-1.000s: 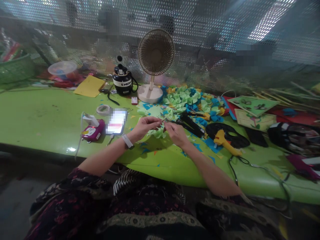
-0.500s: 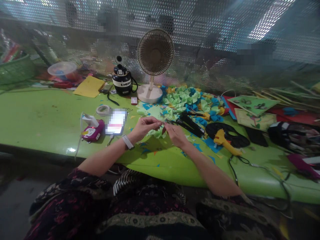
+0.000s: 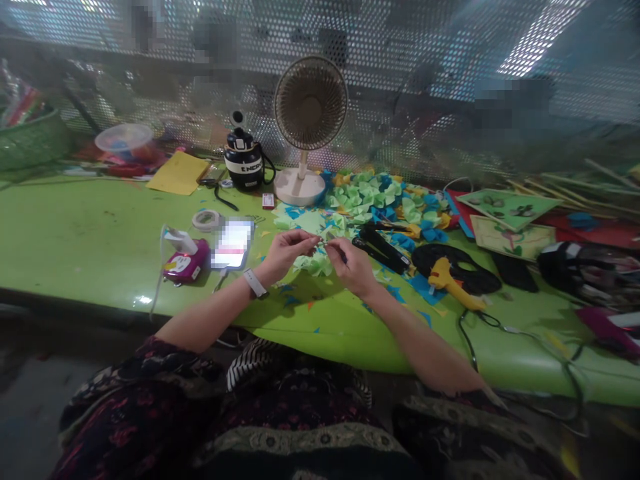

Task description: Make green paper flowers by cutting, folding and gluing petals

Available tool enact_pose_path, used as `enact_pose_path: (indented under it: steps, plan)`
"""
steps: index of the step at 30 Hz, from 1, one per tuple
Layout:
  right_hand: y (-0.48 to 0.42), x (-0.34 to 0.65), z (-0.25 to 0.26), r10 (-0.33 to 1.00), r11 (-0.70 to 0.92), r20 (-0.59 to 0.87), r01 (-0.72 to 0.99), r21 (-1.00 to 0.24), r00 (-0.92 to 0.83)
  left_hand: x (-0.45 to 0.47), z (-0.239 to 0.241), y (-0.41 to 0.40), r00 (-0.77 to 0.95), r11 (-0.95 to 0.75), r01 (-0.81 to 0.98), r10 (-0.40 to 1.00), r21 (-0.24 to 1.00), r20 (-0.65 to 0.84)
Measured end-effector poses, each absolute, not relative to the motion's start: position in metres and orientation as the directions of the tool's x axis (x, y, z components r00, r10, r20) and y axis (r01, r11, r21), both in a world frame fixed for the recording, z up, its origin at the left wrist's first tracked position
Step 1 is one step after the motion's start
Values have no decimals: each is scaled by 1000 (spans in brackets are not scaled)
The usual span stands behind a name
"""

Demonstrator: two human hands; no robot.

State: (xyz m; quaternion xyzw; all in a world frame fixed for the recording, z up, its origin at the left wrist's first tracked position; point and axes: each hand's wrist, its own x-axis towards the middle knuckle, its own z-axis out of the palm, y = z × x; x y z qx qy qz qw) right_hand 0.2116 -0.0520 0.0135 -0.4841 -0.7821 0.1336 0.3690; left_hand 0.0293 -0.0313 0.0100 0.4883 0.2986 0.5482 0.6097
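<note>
My left hand (image 3: 286, 255), with a white band at the wrist, is closed in a pinch, its fingertips pointing right. Facing it, my right hand (image 3: 353, 265) is closed too, fingers curled in. Between the fingertips is something small and pale, too tiny to name. Light green folded paper pieces (image 3: 313, 265) lie on the table just beneath the hands. Right of my right hand rests a black stapler (image 3: 383, 248). Behind the hands spreads a heap of green, blue and yellow folded papers (image 3: 370, 193).
A small fan (image 3: 300, 187) stands at the back beside a black bottle (image 3: 244, 163). On the left are a phone (image 3: 233, 243), a tape roll (image 3: 206, 220) and a purple power block (image 3: 187, 261). A yellow glue gun (image 3: 453, 283) with its cable lies at right.
My hands have drawn slightly apart at the fingertips. My right hand has turned, its fingers now more curled; the left has shifted a little left.
</note>
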Motion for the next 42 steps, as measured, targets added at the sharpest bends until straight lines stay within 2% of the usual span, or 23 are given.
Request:
enact_pose_path:
  steps: [3, 9, 22, 32, 42]
  plan:
    - [-50, 212, 11, 827, 533, 491, 662, -527, -275, 30, 10, -32, 225, -75, -373, 960, 925, 169]
    - [-48, 214, 11, 819, 541, 509, 654, -528, -266, 30, 13, -33, 209, -90, -331, 964, 939, 166]
    - [-55, 211, 20, 874, 479, 407, 610, -632, -265, 30, 9, -30, 165, -194, -337, 951, 921, 260]
    - [-54, 213, 18, 870, 492, 363, 584, -646, -332, 31, 9, -33, 177, -181, -354, 950, 917, 256]
    - [-54, 213, 18, 877, 481, 353, 577, -661, -327, 31, 11, -33, 192, -135, -331, 959, 934, 207]
